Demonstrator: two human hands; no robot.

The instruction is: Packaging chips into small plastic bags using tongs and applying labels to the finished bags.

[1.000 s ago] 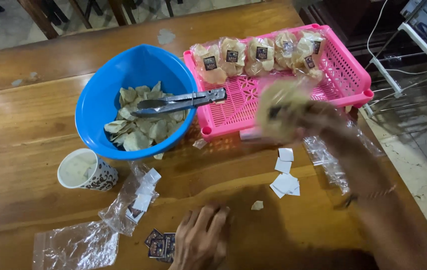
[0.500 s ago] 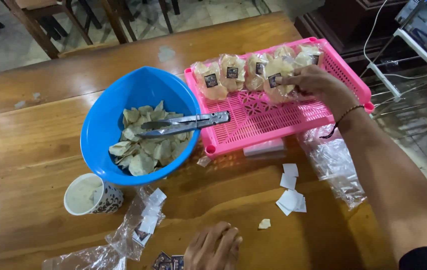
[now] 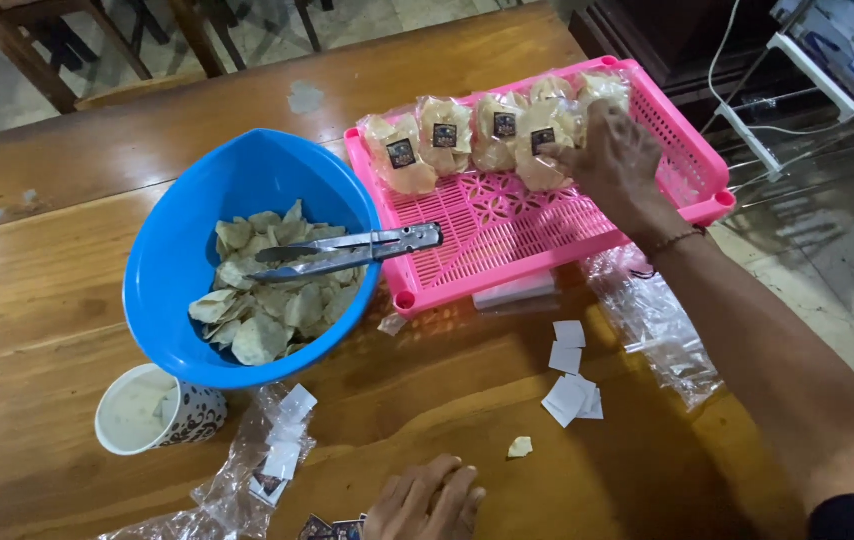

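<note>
Wooden counter carried everything. Blue bowl of chips sat left, metal tongs resting across its rim. Pink tray just right of the bowl, touching it, with a row of bagged chip packets along the far edge. Right hand was over the tray, fingers curled on the labelled packet in that row; I judged this the placing step, so releasing cleanly looked like what it called for. Left hand lay flat and empty on the counter near the dark labels. White paper squares lay between.
</note>
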